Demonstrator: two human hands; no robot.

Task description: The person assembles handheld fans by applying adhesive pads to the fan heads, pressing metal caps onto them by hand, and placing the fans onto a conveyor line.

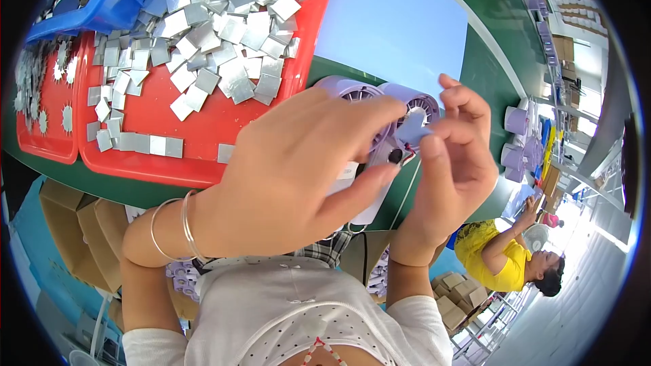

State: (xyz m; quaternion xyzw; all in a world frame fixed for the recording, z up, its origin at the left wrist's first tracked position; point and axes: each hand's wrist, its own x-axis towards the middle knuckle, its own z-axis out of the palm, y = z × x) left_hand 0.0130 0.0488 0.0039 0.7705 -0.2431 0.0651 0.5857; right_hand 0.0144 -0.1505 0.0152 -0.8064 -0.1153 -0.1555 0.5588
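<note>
Gripping noted — lilac fan housing (380, 105) clasped by left hand (298, 169) above green table (488, 74); small lilac part (412, 132) pinched by right hand (451, 163). Risk judged: part dropped or thin wire (409, 152) snagged — pinch slight, housing unsupported.

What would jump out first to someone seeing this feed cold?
Dead centre, the left hand and right hand hold a pale purple round fan part between them, fingertips at its vented face. Upper left, a big red tray is heaped with shiny square metal plates, with a blue bin on its corner. Lower right, a co-worker in a yellow shirt sits at the line.
</note>
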